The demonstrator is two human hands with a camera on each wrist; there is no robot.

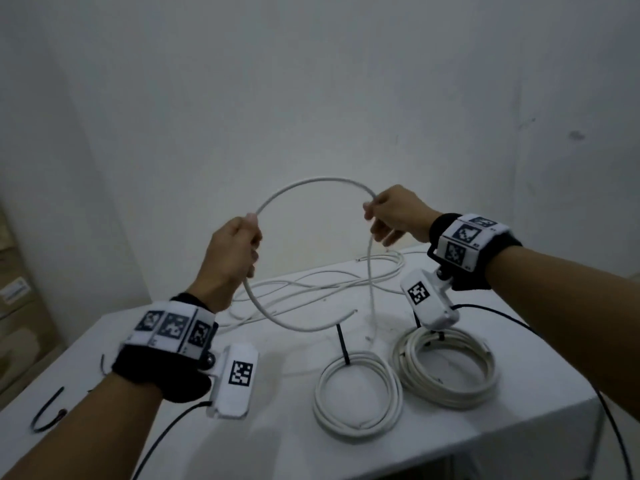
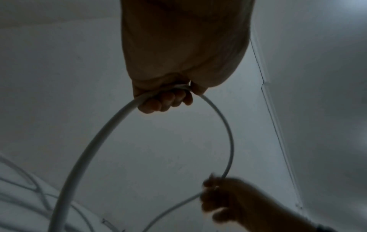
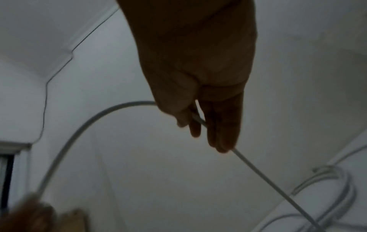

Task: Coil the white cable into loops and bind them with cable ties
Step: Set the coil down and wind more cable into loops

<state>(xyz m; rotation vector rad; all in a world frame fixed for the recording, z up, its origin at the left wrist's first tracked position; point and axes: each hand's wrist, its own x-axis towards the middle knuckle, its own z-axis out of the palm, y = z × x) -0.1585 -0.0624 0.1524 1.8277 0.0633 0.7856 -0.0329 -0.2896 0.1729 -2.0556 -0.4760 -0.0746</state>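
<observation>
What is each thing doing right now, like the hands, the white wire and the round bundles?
Left hand: curled in a grip on the white cable.
Right hand: pinching the same cable.
Thin white cable: held up in an arch between both hands, first loop not yet closed.
Loose white cable on the table: uncoiled, tangled.
Near white cable coil: wound, bound with a black cable tie.
Far white cable coil: wound, lying flat.

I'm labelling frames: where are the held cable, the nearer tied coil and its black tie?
cable point(image 1: 311, 182): head view, top of the raised arc.
tied coil point(image 1: 358, 426): head view, its near rim.
black tie point(image 1: 343, 344): head view, the upright strap.
</observation>
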